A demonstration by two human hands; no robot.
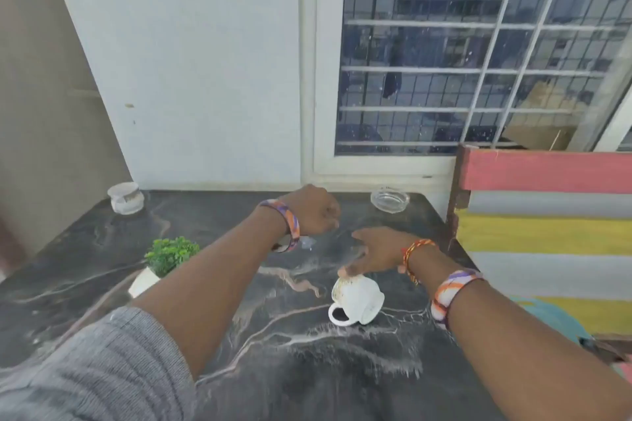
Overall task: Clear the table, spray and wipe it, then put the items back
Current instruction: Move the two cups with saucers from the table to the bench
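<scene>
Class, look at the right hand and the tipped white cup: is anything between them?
Nothing visible. The right hand hovers directly above the white cup, lying on its side on the black marble table; the potted plant and glass ashtray sit well aside.
</scene>
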